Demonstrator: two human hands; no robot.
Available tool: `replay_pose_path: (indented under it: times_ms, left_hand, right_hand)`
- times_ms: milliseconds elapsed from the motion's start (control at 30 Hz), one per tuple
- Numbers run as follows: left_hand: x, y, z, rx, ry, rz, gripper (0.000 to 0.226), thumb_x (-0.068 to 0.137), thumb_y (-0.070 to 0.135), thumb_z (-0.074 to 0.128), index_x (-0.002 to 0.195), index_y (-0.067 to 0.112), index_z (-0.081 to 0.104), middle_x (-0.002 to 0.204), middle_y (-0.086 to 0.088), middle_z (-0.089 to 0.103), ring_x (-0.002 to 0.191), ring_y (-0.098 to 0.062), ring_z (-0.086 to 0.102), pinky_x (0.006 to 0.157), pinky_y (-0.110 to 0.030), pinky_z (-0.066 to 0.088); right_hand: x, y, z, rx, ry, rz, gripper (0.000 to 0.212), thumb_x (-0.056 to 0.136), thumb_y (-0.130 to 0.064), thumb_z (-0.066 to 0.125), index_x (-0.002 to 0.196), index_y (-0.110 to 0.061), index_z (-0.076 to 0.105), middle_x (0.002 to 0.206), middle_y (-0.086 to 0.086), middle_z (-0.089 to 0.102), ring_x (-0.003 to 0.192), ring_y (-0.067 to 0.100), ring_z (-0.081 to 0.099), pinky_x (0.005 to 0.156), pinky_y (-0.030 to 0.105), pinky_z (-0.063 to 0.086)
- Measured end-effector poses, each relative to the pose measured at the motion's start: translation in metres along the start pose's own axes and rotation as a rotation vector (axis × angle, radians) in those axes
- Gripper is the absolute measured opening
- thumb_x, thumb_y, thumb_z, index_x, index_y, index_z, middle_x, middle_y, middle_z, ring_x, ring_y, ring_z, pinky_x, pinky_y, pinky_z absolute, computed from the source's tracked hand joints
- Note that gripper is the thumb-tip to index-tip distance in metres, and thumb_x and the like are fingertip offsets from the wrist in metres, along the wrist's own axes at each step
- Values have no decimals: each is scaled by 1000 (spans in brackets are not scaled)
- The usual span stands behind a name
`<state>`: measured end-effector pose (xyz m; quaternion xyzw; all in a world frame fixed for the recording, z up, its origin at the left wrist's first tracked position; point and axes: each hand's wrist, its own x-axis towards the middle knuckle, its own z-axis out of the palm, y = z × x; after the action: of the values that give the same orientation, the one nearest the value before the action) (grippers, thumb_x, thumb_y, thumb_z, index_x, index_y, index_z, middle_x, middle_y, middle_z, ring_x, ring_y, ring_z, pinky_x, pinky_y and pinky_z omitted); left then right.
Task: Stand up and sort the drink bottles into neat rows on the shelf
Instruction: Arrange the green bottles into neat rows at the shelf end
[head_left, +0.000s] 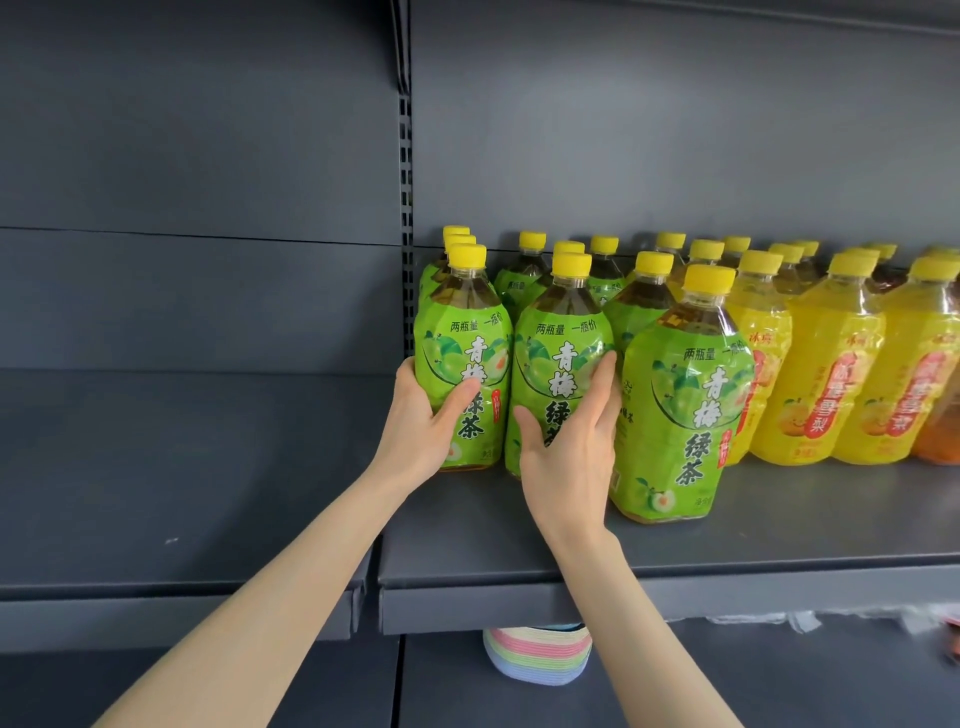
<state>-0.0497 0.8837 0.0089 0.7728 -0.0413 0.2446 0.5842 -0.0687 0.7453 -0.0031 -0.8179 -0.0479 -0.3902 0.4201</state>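
Two hands were on bottles at the left end of the grey shelf (519, 566). The left hand (421, 421) gripped the left green bottle (467, 332), thumb across its label and fingers wrapped round its far side. The right hand (571, 447) held the middle green bottle (556, 353), thumb on the label, fingers clasped round its right side, between it and a third green bottle (680, 405) standing nearer the shelf edge. All three stood upright, with more green bottles (530, 280) behind and yellow bottles (831, 374) to the right.
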Motion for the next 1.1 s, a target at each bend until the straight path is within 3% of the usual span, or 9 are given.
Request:
replay_pose_path:
  times_ms: [233,467,533,633,667,767,833,1000,1100]
  left_hand:
    - [-2,-2,-3,-16,-89,-37,72,90,40,57,145,20,15,130,7,46,116,-11,51,78,-15,44]
    - [-5,2,-6,-23,-116,-46,79,90,41,57,149,20,10,141,3,43,125,-16,47,106,-42,40]
    - [-6,6,-9,-27,-150,-76,86,89,45,56,151,19,2,149,0,35,134,-19,39,110,-45,35]
    - [-16,10,-9,97,-85,-102,99,85,58,51,151,16,-10,160,-3,2,146,-18,7,119,-43,14]
    - [-24,13,-8,148,0,-58,99,83,62,49,151,14,-4,159,-2,2,145,-15,5,118,-41,12]
    - [-57,24,1,147,253,184,76,87,63,46,142,12,31,141,-4,33,125,-5,28,106,-28,27]
    - [-73,32,13,69,238,264,62,87,59,42,131,15,43,126,4,43,114,4,36,95,-12,32]
    - [-81,49,46,-153,56,157,44,88,51,41,129,37,34,126,26,45,122,13,40,98,-10,33]
    - [-83,51,64,-160,111,122,60,82,59,48,134,33,33,129,23,45,123,10,40,101,-15,32]
  right_hand:
    - [0,-2,-2,-29,-15,11,92,89,-27,68,154,-6,5,155,20,26,138,41,35,104,52,43]
    - [-3,-9,-15,-63,14,46,93,81,-34,76,152,-10,20,144,15,43,125,34,50,89,42,49]
    - [-7,-12,-21,-80,30,25,93,78,-36,78,150,-10,24,141,14,45,122,34,53,83,40,50]
    - [-16,-14,-31,-86,55,-2,94,74,-40,81,147,-10,30,135,12,49,113,32,58,74,34,47]
    - [-19,-14,-35,-82,69,-17,94,72,-41,82,146,-10,32,133,11,50,109,31,60,71,31,44]
    - [-25,-12,-47,-77,103,-66,94,66,-46,84,141,-13,38,127,7,54,98,25,62,66,25,38]
    - [-27,-11,-55,-61,82,-73,94,65,-51,83,140,-16,38,127,3,53,100,21,61,65,25,40]
    - [-25,6,-79,114,-85,-129,79,78,-47,74,144,-21,38,132,-3,50,116,14,53,82,29,49]
    - [-17,31,-105,196,-41,-137,57,87,-34,69,136,-14,49,129,2,49,118,23,51,92,42,50]
